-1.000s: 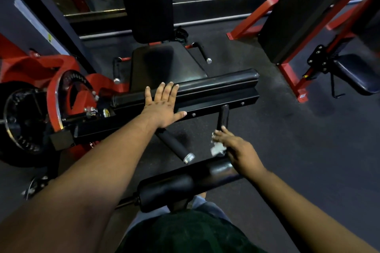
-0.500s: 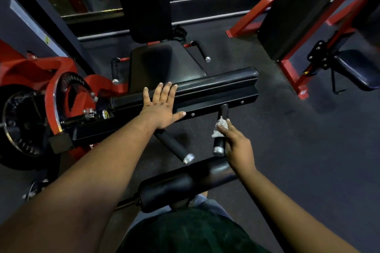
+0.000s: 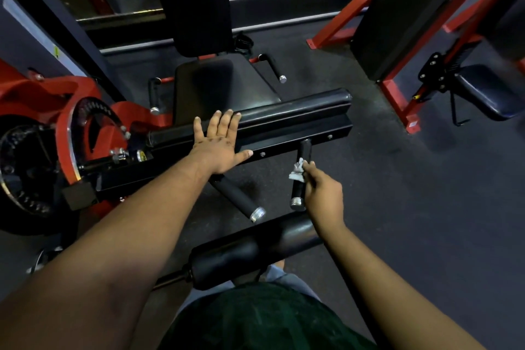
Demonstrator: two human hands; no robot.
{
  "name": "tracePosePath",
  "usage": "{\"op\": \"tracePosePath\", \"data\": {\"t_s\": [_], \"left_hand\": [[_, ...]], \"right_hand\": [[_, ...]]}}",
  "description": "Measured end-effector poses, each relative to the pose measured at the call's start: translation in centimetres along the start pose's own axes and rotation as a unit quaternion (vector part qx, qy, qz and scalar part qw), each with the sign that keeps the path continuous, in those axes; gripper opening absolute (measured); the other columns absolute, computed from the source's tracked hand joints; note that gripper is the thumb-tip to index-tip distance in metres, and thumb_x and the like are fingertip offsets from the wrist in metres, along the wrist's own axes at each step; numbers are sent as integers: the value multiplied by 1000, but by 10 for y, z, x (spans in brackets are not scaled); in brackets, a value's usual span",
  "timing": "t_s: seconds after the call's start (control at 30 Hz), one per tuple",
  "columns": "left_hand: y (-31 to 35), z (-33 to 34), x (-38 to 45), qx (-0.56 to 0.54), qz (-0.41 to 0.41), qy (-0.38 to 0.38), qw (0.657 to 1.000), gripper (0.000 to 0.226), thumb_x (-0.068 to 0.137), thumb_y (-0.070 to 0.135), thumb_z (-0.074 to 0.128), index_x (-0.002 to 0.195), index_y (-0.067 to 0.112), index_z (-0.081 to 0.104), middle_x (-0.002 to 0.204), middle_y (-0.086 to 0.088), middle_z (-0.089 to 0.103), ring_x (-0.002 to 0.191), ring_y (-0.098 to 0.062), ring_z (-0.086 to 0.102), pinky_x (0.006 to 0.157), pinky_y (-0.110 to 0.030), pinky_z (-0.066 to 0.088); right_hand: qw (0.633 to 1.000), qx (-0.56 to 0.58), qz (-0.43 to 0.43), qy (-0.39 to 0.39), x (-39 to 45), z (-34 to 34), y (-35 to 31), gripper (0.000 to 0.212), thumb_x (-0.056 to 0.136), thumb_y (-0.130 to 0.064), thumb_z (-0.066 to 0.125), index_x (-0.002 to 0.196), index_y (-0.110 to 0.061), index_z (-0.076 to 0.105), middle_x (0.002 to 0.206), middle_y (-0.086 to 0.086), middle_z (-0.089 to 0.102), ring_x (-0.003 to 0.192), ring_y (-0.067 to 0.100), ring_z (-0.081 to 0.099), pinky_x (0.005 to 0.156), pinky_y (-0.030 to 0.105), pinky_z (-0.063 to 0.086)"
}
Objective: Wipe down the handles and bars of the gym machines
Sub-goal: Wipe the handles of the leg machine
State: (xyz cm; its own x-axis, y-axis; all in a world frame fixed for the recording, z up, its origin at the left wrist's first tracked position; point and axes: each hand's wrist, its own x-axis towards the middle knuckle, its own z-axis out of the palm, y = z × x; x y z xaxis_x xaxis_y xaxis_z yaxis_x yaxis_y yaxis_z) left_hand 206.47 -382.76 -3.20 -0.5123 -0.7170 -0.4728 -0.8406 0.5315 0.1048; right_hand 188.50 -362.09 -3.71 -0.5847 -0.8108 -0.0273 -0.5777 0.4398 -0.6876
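A dark rubber floor (image 3: 426, 221) runs under the machines, with a black seat pad (image 3: 224, 88) and upright back pad (image 3: 196, 0) ahead, a red frame (image 3: 397, 105) to the right beside a dark blue seat (image 3: 483, 91), and a black weight plate (image 3: 25, 179) at left.

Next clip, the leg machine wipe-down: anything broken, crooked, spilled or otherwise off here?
Nothing stands out. The left hand lies flat on the padded bar, and the right hand pinches a small white cloth against the short black handle. The pads, seat and floor show no visible tears or spills, though lighting is dim.
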Motion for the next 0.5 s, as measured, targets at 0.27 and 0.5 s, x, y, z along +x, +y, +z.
{"op": "tracePosePath", "data": {"t_s": [0.27,0.5], "left_hand": [[0,1,0,1,1,4,1000,101,94,80,28,156,27,-30,165,4,-35,153,-24,-29,117,-65,-19],[2,-2,-3,5,-2,6,1000,100,95,79,28,157,26,-29,166,4,-34,154,-24,-29,118,-65,-19]], "right_hand": [[998,21,42,29,11,4,1,34,97,0,55,125,-9,71,119,9,74,110,20,68,95,12,42],[994,-93,-49,-41,24,-3,-1,41,99,-5,53,133,-24,67,134,15,65,115,31,67,88,29,50]]}}
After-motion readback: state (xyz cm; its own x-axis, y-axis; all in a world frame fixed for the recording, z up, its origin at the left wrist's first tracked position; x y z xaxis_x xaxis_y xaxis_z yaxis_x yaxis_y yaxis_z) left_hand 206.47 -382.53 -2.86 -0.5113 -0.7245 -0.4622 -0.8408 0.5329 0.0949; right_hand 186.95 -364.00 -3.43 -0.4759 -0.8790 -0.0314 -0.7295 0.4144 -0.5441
